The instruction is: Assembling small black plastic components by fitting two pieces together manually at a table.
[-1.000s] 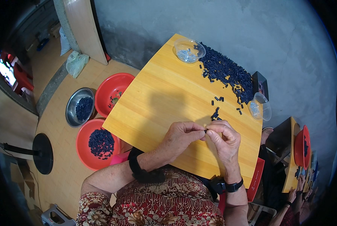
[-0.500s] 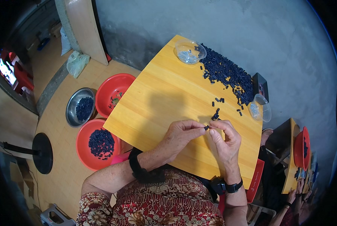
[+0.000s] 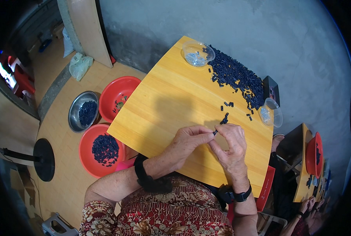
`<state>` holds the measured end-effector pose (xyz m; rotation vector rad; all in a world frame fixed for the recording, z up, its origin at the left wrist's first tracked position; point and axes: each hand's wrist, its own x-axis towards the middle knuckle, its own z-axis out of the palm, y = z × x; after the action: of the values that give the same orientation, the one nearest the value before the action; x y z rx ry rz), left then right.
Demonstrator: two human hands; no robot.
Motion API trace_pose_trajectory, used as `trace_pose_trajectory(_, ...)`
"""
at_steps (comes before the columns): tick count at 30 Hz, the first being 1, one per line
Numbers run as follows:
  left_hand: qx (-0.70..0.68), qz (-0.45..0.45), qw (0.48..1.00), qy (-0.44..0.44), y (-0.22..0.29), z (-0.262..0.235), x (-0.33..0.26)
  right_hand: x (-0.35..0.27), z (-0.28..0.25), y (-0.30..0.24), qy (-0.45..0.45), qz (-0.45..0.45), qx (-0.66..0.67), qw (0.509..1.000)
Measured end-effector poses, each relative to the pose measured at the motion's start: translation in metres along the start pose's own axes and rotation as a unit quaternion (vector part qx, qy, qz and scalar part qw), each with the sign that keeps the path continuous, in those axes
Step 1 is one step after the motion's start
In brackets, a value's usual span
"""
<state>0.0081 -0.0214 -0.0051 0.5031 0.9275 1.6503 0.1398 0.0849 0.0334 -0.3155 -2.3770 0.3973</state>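
Observation:
Over the near part of the wooden table, my left hand [image 3: 188, 142] pinches a small black plastic piece [image 3: 214, 133] between thumb and fingertips. My right hand [image 3: 232, 146] is curled right beside it, fingertips up against the piece. Whatever those right fingers grip is too small to make out. Just beyond them lies a short cluster of similar black pieces [image 3: 225, 119]. Farther back, a big heap of black pieces [image 3: 236, 74] spreads along the wall side. A clear round tub [image 3: 198, 53] with small silvery parts stands at its left, and another clear tub [image 3: 270, 113] tilts at its right.
Left of the table [image 3: 144, 118], red basins [image 3: 89, 161] and a steel bowl [image 3: 74, 118] hold dark pieces on the floor. A black box [image 3: 271, 89] stands by the wall. At the far right, another person's hands [image 3: 307, 204] are near a table with a red basin [image 3: 313, 155].
My right hand has shifted slightly left, its thumb and fingers closing in toward the black piece. My left hand stays in nearly the same place.

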Motion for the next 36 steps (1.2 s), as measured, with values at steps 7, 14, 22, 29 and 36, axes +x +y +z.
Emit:
trace_pose_trajectory(7,0.005,-0.044,0.999,0.009,0.0077,0.0032,-0.0007,-0.0020,-0.0004,0.0023,0.011,0.003,-0.009,1.000)
trace_pose_trajectory(14,0.073,-0.028,0.997,-0.027,0.0045,0.0016,0.0006,0.0000,-0.0026,0.0009,0.006,-0.017,-0.015,1.000)
trace_pose_trajectory(22,0.116,-0.009,0.993,-0.020,0.0028,-0.0015,0.0011,-0.0003,-0.0030,-0.0020,-0.024,-0.047,-0.090,0.995)
trace_pose_trajectory(29,0.148,-0.015,0.989,-0.016,0.0002,-0.0032,0.0017,-0.0016,-0.0050,-0.0015,-0.048,-0.050,-0.112,0.991)
trace_pose_trajectory(36,0.148,-0.022,0.989,-0.017,0.0017,-0.0016,0.0009,0.0008,-0.0060,-0.0047,-0.033,-0.063,-0.088,0.994)
